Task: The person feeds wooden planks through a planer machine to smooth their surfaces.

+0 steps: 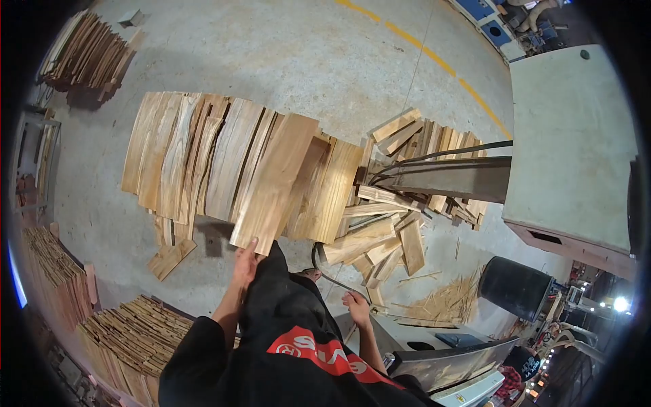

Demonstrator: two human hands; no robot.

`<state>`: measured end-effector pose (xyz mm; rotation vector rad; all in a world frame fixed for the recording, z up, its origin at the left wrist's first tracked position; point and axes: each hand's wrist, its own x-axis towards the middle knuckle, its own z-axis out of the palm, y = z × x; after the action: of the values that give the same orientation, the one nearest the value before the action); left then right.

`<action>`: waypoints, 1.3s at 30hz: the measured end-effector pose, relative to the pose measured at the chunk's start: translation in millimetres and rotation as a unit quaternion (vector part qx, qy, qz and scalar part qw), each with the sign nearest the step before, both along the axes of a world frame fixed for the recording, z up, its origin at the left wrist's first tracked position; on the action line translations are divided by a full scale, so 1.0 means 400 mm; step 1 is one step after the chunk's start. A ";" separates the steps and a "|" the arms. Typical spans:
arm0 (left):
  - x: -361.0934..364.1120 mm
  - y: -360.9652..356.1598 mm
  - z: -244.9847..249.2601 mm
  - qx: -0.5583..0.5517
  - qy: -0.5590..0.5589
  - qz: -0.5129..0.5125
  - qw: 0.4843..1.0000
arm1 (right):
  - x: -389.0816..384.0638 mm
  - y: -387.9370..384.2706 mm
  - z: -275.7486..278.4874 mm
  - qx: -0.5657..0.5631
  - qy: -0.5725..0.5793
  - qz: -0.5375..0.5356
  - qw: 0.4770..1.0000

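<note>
My left hand (246,263) grips the near end of a wide, pale wooden board (278,180), its thumb on the top face. The board lies at a slant across a row of overlapping wooden boards (230,156). My right hand (357,306) is off to the right at waist height, its fingers curled closed. A dark curved strip or cable (329,277) runs close by it. Whatever those fingers hold, if anything, is hidden. Short wood offcuts (390,244) lie in a loose heap beyond that hand.
A grey machine cabinet (573,156) with a metal arm (447,178) stands on the right. Below it are a black bin (515,288) and wood scraps (447,298). Stacked boards (139,332) stand at lower left, more (85,54) at upper left. A person's dark cap (522,363) shows at lower right.
</note>
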<state>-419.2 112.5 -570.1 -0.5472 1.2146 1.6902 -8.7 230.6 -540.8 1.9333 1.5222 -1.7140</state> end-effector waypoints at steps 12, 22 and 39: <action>0.165 0.103 -0.555 -0.097 -0.082 0.153 0.980 | -0.527 0.534 -0.414 0.295 -0.006 0.263 0.918; 0.189 0.242 -0.547 -0.139 -0.094 0.204 0.964 | -1.179 1.089 -0.763 0.430 0.066 0.450 0.779; 0.153 0.226 -0.590 -0.139 -0.055 0.174 0.973 | -1.231 1.128 -0.660 0.120 -0.041 0.456 0.881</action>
<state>-358.0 202.9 -806.0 -1.0640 1.3406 1.7551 -501.1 681.8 -804.7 0.9922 2.1720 -1.0338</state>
